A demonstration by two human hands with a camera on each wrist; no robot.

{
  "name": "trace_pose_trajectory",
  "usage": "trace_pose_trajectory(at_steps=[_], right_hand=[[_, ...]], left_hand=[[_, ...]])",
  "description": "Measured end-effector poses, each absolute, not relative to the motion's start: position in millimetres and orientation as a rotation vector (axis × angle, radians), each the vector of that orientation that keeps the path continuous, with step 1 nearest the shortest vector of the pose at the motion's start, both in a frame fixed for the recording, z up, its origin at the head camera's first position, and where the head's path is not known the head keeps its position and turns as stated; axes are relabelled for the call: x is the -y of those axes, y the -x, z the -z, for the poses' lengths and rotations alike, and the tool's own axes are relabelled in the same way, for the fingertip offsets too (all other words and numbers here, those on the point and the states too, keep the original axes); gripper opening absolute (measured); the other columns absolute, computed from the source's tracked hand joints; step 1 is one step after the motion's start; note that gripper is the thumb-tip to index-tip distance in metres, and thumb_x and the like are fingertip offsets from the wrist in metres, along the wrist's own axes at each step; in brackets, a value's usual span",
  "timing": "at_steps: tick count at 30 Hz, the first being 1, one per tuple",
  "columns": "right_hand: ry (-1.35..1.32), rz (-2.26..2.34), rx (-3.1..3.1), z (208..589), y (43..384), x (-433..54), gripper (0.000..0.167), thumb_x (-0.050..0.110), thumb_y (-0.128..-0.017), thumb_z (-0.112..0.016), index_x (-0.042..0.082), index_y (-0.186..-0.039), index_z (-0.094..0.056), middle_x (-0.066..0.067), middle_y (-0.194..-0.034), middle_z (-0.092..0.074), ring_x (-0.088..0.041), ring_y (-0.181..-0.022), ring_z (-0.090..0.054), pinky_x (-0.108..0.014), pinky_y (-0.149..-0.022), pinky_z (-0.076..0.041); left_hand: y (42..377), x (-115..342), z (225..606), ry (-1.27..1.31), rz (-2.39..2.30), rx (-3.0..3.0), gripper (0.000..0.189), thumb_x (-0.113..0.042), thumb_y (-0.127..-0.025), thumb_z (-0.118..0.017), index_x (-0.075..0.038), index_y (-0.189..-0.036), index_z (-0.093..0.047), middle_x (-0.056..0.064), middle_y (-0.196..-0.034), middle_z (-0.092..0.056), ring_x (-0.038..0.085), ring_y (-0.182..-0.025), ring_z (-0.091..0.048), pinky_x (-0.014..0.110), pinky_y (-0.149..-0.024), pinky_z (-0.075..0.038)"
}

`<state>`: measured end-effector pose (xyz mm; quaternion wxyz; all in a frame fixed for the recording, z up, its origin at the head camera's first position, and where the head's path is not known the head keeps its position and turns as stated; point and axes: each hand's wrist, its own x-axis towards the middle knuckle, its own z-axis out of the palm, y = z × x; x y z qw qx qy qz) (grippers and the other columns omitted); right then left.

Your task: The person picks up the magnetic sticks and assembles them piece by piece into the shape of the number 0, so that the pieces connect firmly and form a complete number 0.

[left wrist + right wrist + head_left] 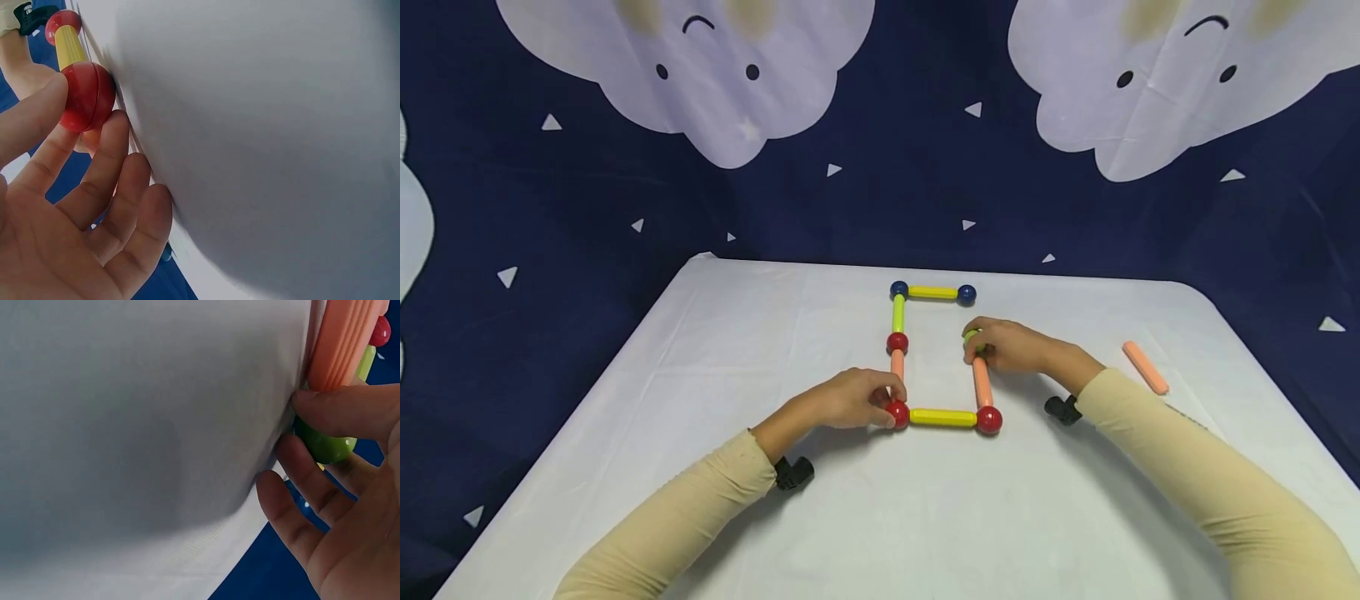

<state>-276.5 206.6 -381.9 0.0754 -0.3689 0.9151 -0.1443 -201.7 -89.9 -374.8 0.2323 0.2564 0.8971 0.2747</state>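
Observation:
My left hand [853, 398] grips a red ball [90, 97] at the near left corner of a frame of rods and balls, thumb on one side and fingertips on the other. From that ball a yellow rod [943, 418] runs right to another red ball [989, 420]. An orange rod [982, 382] leads away from there to a green ball [328, 447], which my right hand [1011, 346] pinches. Along the left side, a second orange rod [897, 363] meets a red ball [897, 342], partly covered by my left fingers at its near end.
Farther back, a light green rod [898, 314] joins a dark blue ball [898, 289]. A yellow rod [933, 292] links it to another blue ball [966, 295], which stands apart from the green one. One loose orange rod [1146, 367] lies on the white table [700, 350] beyond my right forearm.

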Motion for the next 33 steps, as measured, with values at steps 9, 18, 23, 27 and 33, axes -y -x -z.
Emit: trace_pose_trajectory(at_steps=[9,18,23,27,33], right_hand=[[1.099,0.462,-2.736,387.2,278.7,-210.4,0.026,-0.006,-0.085,-0.064,0.018,-0.091,-0.072,-0.017,-0.134,-0.058,-0.032,-0.115,-0.062,-0.049,-0.098,-0.05],[1.06,0.511,-2.706,387.8,276.6,-210.8,0.02,-0.003,-0.08,-0.065,0.015,-0.089,-0.068,-0.017,-0.13,-0.06,-0.023,-0.102,-0.06,-0.041,-0.092,-0.05],[1.053,0.552,-2.696,385.8,276.2,-212.7,0.021,-0.003,-0.081,-0.064,0.014,-0.093,-0.069,-0.01,-0.119,-0.065,-0.019,-0.095,-0.059,-0.039,-0.087,-0.05],[1.007,0.583,-2.673,383.5,276.6,-212.7,0.026,-0.005,-0.081,-0.061,0.014,-0.098,-0.069,-0.006,-0.115,-0.067,-0.017,-0.092,-0.058,-0.037,-0.085,-0.051],[0.978,0.584,-2.672,383.6,276.3,-214.0,0.035,-0.006,-0.082,-0.06,0.013,-0.112,-0.065,-0.006,-0.116,-0.068,-0.017,-0.094,-0.061,-0.04,-0.086,-0.052]], left_hand=[[200.3,90.1,374.8,-0.7,-0.751,-2.471,0.024,-0.015,-0.087,-0.076,-0.022,-0.108,-0.066,-0.002,-0.096,-0.068,0.014,-0.088,-0.058,0.028,-0.079,-0.046],[199.8,89.4,376.6,-0.705,-0.752,-2.469,0.024,-0.014,-0.087,-0.076,-0.022,-0.107,-0.066,-0.001,-0.095,-0.067,0.014,-0.087,-0.057,0.027,-0.078,-0.045],[199.4,89.6,376.0,-0.712,-0.752,-2.475,0.024,-0.014,-0.087,-0.076,-0.022,-0.107,-0.066,-0.001,-0.095,-0.068,0.014,-0.088,-0.057,0.028,-0.078,-0.045],[199.5,89.4,374.5,-0.71,-0.744,-2.482,0.024,-0.014,-0.087,-0.075,-0.022,-0.108,-0.066,-0.002,-0.095,-0.068,0.014,-0.087,-0.057,0.027,-0.077,-0.045],[199.6,88.5,373.8,-0.702,-0.739,-2.477,0.024,-0.015,-0.087,-0.075,-0.022,-0.108,-0.066,-0.002,-0.096,-0.068,0.014,-0.087,-0.058,0.026,-0.076,-0.045]])
